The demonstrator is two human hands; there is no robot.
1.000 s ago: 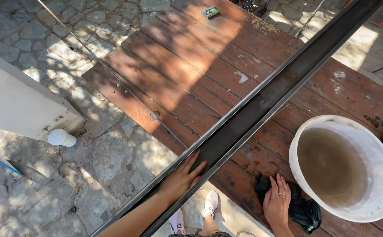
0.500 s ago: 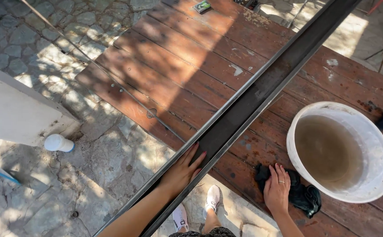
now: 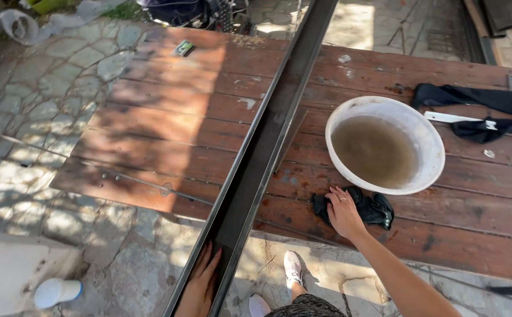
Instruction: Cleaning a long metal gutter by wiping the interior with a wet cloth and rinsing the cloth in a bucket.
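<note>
The left hand (image 3: 200, 287) lay flat, steadying the long dark metal channel (image 3: 267, 141) beyond the wooden table's (image 3: 168, 135) near edge, while the right hand (image 3: 344, 211) pressed open-fingered on a black rag (image 3: 373, 208) beside the white basin (image 3: 385, 144).

A red-brown plank table (image 3: 168, 135) is set outdoors on irregular stone paving (image 3: 39, 100). Dappled sunlight and leaf shadow are cast across both; bright sun is seen far right.

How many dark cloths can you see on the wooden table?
2. One dark rag lies bunched under the right hand, just below the white basin. A longer black cloth lies at the table's far right. Others may be out of view.
</note>
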